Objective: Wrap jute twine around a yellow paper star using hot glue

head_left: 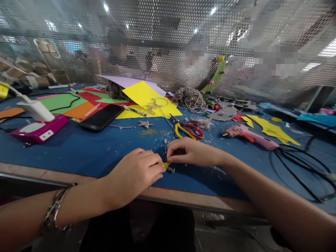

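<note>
Centrally, low in frame, left hand (136, 171) and right hand (191, 153) meet fingertip to fingertip over the blue table (78, 150), both pinching a small yellow piece (165, 165), wrists resting near the front edge.

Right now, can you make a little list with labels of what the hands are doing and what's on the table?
left hand: pinching a small yellow piece
right hand: pinching the same piece from the other side
table: blue, dusted with scraps
behind the hands: pliers with red and yellow handles
right side: pink glue gun, black cord
left side: black phone, magenta box
further back: yellow paper, twine ball
</note>
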Demonstrator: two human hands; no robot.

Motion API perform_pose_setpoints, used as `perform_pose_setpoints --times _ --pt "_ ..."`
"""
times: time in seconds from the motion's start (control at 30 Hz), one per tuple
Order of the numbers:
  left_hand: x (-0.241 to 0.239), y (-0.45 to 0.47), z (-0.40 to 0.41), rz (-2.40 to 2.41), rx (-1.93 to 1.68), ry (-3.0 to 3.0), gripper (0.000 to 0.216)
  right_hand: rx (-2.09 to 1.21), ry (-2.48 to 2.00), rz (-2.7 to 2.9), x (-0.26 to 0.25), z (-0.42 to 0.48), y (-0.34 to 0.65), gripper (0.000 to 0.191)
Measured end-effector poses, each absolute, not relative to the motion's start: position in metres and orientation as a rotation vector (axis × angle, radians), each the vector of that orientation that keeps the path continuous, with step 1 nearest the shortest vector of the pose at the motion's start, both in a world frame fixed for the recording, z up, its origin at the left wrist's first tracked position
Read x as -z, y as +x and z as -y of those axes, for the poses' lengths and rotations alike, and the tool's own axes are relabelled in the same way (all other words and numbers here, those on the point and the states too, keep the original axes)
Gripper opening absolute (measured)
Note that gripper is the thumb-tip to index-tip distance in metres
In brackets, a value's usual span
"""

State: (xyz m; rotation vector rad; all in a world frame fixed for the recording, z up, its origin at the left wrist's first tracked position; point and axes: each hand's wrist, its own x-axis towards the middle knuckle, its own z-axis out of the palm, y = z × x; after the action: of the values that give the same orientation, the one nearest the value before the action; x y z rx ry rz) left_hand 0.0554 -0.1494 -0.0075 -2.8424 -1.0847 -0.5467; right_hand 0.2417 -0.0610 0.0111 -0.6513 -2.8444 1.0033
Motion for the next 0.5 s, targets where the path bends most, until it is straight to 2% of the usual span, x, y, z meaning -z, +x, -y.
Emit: perform_pose_setpoints --times 0.2,0.4,0.5 --pt "0.003 0.046 0.138 0.989 0.534 -3.051 0.017 -0.961 -0.693 2.812 -0.009 0.065 0.240 0.016" --pt "-0.005 0.051 0.122 1.000 0.455 -3.231 0.010 -0.947 -0.697 2.814 -0.012 0.067 0.239 0.007" --pt "-0.004 0.051 0.119 1.001 0.493 -3.261 0.016 -0.921 -0.726 2.796 -0.012 0.068 0.238 0.005"
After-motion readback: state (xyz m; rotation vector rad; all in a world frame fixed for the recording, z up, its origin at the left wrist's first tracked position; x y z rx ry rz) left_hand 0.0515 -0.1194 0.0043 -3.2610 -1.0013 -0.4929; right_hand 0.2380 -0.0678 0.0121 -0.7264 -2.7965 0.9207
